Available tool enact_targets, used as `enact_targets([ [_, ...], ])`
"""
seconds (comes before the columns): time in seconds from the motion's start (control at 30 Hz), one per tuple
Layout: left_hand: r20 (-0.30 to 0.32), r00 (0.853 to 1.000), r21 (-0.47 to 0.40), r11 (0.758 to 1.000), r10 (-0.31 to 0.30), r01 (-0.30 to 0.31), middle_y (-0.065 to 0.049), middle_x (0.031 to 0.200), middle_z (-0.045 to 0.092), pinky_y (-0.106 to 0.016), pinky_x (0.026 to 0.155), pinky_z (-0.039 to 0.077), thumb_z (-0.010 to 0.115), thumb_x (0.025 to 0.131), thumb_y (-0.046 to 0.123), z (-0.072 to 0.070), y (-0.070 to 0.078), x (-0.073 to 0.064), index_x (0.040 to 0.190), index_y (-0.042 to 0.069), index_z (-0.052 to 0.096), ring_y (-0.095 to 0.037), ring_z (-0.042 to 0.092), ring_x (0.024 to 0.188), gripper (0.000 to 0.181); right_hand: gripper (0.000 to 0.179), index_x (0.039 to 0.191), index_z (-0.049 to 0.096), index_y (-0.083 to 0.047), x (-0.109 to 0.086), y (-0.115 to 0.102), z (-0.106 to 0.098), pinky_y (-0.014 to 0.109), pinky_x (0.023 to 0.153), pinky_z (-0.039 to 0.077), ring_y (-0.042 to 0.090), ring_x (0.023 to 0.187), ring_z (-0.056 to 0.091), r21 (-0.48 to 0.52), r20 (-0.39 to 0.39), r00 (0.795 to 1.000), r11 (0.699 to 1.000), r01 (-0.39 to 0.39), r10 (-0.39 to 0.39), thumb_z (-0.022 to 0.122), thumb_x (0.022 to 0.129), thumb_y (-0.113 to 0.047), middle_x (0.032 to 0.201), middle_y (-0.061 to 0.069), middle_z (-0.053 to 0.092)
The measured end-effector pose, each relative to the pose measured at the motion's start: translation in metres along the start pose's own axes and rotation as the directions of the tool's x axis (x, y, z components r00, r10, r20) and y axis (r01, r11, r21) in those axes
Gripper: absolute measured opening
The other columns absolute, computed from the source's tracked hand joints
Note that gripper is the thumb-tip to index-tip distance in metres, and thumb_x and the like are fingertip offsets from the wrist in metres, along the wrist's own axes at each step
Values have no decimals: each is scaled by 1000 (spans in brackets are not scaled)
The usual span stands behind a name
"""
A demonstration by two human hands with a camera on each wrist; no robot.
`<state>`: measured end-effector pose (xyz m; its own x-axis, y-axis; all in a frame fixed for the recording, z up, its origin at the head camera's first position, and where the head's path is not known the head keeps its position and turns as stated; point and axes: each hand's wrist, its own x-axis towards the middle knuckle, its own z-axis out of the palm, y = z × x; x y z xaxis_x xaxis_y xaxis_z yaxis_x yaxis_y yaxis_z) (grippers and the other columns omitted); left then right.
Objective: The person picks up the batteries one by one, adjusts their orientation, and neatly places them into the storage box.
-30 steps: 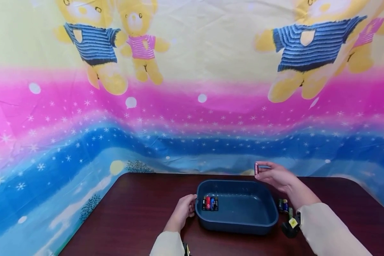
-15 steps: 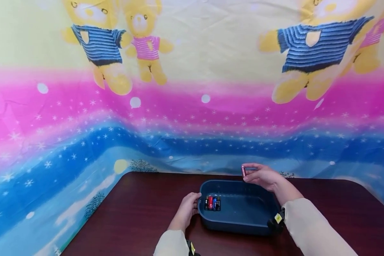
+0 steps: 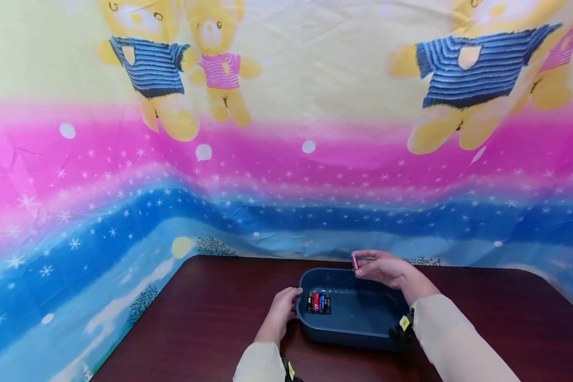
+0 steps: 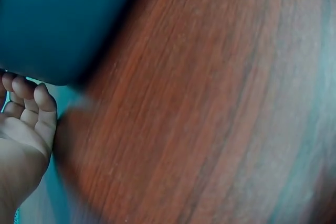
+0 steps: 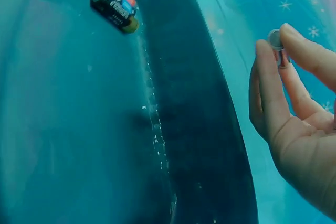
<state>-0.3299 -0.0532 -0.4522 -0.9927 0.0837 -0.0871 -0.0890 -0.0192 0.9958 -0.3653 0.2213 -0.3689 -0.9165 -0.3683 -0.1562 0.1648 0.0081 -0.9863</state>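
Observation:
A dark blue plastic tub point(image 3: 353, 337) stands on the table. Its left end is gripped by my left hand point(image 3: 280, 309), thumb at the rim; the left wrist view shows the curled fingers point(image 4: 44, 103) against the tub's outer wall. Over the back rim, my right hand point(image 3: 385, 269) pinches a pinkish-red battery point(image 3: 355, 262) upright between thumb and fingertips. The right wrist view shows the battery's point(image 5: 275, 39) flat silver end. Inside the tub, several batteries point(image 3: 319, 303) in black, red and blue lie side by side near the left end.
The dark reddish-brown table point(image 3: 210, 313) extends on both sides of the tub. Behind it hangs a printed cloth point(image 3: 277, 175) with teddy bears and snowflakes. The right forearm and sleeve point(image 3: 451, 334) cross the tub's right end.
My right hand has carried the battery leftward and slightly down, from the tub's back right corner to over its back rim. Batteries on the table at right are now hidden. The left hand keeps its grip.

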Motion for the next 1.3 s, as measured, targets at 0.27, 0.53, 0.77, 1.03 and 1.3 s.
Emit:
enact_targets([
  [0.27, 54, 999, -14, 1000, 0, 0, -10, 93, 58, -31, 71, 47, 47, 95, 27, -3, -1, 2, 106, -4, 56, -18, 56, 79, 34, 66, 137, 35, 2, 14, 2, -13, 51, 96, 37, 36, 105, 55, -118, 81, 996, 992, 39, -29, 67, 79, 5, 110, 17, 54],
  [0.53, 64, 998, -26, 1000, 1, 0, -9, 89, 57, -30, 71, 46, 47, 95, 26, -3, -2, 2, 103, -4, 56, -18, 54, 77, 33, 61, 133, 38, 2, 29, 8, -24, 44, 85, 47, 39, 103, 51, -234, 242, 967, 963, 135, -77, 66, 79, 5, 116, 26, 47],
  [0.77, 72, 997, -2, 1000, 3, -3, -11, 95, 59, -33, 74, 47, 46, 96, 29, -5, -3, 1, 112, -5, 56, -18, 55, 78, 39, 58, 130, 42, 6, 35, 15, -18, 42, 80, 50, 26, 93, 56, -275, 390, 921, 953, 129, -13, 66, 77, 9, 108, 20, 54],
  [1.03, 67, 998, 11, 1000, 2, -3, -11, 96, 60, -31, 74, 47, 46, 95, 31, -6, -4, 1, 114, -4, 57, -17, 55, 79, 41, 56, 126, 47, 7, 39, 25, -7, 39, 77, 52, 21, 82, 61, -377, 423, 901, 923, 83, 92, 71, 78, -3, 98, 16, 62],
  [1.3, 77, 997, -19, 1000, 20, -19, -8, 89, 57, -30, 72, 46, 48, 95, 29, -5, -5, 1, 104, -4, 57, -17, 53, 77, 36, 56, 125, 49, 6, 43, 32, -6, 42, 78, 51, 19, 78, 63, -385, 409, 905, 921, 52, 120, 74, 77, -7, 94, 13, 64],
])
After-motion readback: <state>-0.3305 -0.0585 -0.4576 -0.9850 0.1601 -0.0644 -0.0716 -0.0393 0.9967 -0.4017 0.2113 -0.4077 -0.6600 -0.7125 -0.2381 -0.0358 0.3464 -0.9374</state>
